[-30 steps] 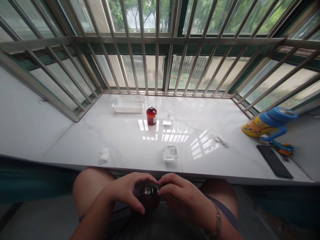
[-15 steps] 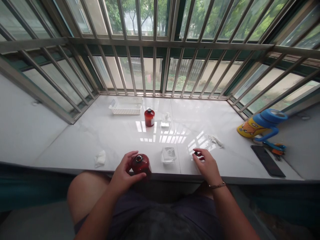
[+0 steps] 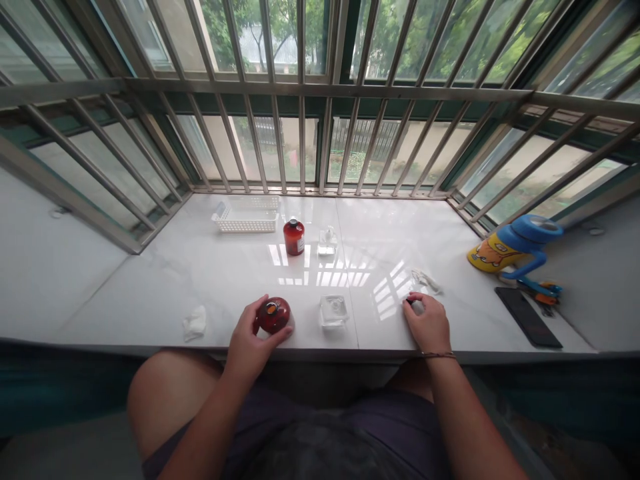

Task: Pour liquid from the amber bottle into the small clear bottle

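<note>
My left hand [image 3: 255,339] is wrapped round a dark red glass bottle [image 3: 276,319], whose uncapped round mouth faces up towards me. The bottle is near the counter's front edge. My right hand [image 3: 427,323] is low over the counter to the right, its thumb and fingers pinching a small black cap [image 3: 411,301]; most of the cap is hidden by the fingers. Between my hands stands a square clear glass bottle [image 3: 333,312]. Farther back are a second red bottle [image 3: 294,239] with a black top and a white label, and a smaller clear glass bottle [image 3: 327,241].
A white perforated basket [image 3: 246,223] sits at the back left. A crumpled white tissue [image 3: 195,323] lies at the front left, a whitish strip [image 3: 426,281] beyond my right hand. At right are a blue-and-yellow flask [image 3: 515,243], a black phone [image 3: 529,317] and keys [image 3: 547,293].
My left hand has raised the red bottle slightly away from the counter edge and tilted its mouth. My right hand has moved right and lower with the black cap. The view has shifted a little.
</note>
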A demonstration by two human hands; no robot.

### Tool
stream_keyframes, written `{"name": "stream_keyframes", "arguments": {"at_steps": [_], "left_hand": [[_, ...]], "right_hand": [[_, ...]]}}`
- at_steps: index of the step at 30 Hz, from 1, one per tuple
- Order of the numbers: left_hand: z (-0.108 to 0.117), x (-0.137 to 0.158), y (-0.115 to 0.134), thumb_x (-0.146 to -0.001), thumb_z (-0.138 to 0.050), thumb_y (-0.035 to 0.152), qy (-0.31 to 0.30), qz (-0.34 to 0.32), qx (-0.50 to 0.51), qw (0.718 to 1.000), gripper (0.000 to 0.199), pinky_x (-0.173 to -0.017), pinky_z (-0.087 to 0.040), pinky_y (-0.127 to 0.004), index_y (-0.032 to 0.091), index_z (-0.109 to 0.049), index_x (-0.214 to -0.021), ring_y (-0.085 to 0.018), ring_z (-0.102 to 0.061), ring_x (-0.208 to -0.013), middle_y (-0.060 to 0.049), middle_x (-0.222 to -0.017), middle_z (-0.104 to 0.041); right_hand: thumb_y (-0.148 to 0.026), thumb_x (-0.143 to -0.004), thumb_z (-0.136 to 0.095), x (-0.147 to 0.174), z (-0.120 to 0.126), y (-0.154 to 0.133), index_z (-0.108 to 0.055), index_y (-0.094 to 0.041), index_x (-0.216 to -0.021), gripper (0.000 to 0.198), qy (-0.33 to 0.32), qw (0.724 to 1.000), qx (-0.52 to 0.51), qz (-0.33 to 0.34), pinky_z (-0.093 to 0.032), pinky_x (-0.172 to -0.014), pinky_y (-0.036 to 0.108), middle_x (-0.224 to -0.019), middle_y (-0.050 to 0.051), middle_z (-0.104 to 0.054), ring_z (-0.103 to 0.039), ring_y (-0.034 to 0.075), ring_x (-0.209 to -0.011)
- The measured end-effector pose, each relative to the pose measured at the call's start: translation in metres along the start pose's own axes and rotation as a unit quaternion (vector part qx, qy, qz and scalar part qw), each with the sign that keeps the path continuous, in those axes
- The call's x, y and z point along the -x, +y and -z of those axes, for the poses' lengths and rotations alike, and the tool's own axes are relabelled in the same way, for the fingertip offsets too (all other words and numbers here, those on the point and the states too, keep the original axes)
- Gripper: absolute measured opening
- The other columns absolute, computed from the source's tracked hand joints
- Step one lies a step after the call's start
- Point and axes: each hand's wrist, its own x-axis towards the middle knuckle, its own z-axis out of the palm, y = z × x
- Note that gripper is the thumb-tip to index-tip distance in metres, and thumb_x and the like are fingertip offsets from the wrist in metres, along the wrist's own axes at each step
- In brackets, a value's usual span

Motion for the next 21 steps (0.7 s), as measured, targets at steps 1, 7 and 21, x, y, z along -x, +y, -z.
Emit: {"name": "stream_keyframes", "arguments": {"at_steps": [1,7,21], "left_hand": [[-0.001,-0.001,0.001,-0.075,-0.095,0.049,0.001,-0.008,-0.006,1.0,0.079,-0.112,-0.058,-0.045,0.027,-0.061,-0.144,-0.031,-0.068,-0.129,-0.009,-0.143,-0.065],[-0.012,-0.005,0.002,-0.075,-0.096,0.048,-0.008,-0.027,-0.024,0.999,0.076,-0.109,-0.058,-0.044,0.027,-0.061,-0.139,-0.029,-0.069,-0.125,-0.009,-0.141,-0.066],[-0.024,-0.003,-0.003,-0.075,-0.095,0.047,-0.009,-0.028,-0.034,0.999,0.08,-0.109,-0.058,-0.045,0.027,-0.057,-0.142,-0.029,-0.073,-0.12,-0.009,-0.14,-0.069]], "right_hand": [[-0.048,-0.089,-0.06,0.001,0.0,-0.002,-0.067,-0.023,-0.097,0.027,0.012,1.0,0.004,0.005,-0.044,-0.113,0.053,-0.116,0.013,-0.075,-0.065,0.033,-0.115],[-0.049,-0.1,-0.066,0.02,0.004,-0.053,-0.066,-0.021,-0.121,0.034,0.006,0.991,-0.056,0.122,-0.043,-0.121,0.055,-0.13,0.015,-0.07,-0.061,0.032,-0.132],[-0.047,-0.083,-0.086,0.037,-0.048,-0.127,-0.051,-0.024,-0.151,0.08,-0.289,0.934,-0.197,0.073,-0.042,-0.126,0.055,-0.154,0.014,-0.058,-0.053,0.033,-0.147]]}}
